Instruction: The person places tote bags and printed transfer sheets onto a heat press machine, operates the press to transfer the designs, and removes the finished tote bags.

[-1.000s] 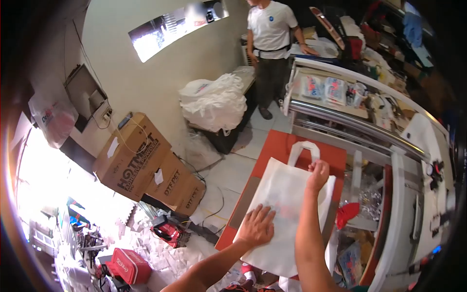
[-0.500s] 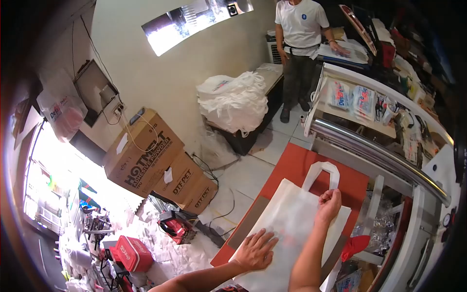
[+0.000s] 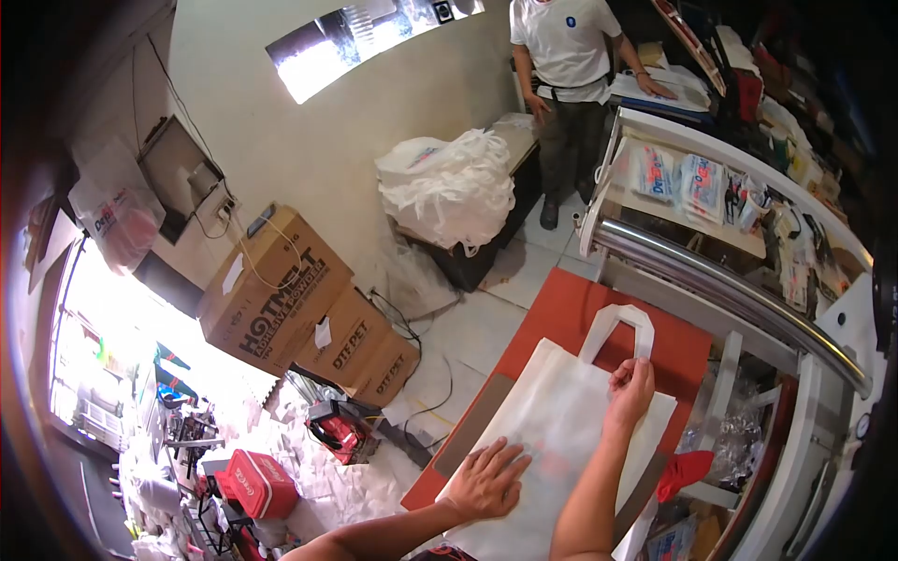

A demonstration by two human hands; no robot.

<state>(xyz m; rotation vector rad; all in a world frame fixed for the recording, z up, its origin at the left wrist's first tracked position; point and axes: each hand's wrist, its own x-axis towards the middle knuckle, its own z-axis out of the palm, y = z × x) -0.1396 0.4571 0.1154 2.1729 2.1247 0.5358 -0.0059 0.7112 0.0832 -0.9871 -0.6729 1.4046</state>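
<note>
A white bag point(image 3: 552, 411) lies flat on the red board point(image 3: 571, 304), its looped handle point(image 3: 621, 318) toward the far side. My left hand point(image 3: 488, 479) rests flat on the bag's left part, fingers spread. At the lower right end of the handle, my right hand point(image 3: 630, 391) has its fingers curled together over the strap. Faint coloured print shows on the bag between my hands.
A metal roller point(image 3: 730, 304) and frame stand at right, beside a red cloth point(image 3: 683, 474). Stacked cartons point(image 3: 290, 290) are at left. White bags point(image 3: 444, 187) are heaped on a bench near a person point(image 3: 566, 56).
The view has shifted, so the board and bag appear lower and further right than a second ago. Both hands keep nearly the same places on the bag.
</note>
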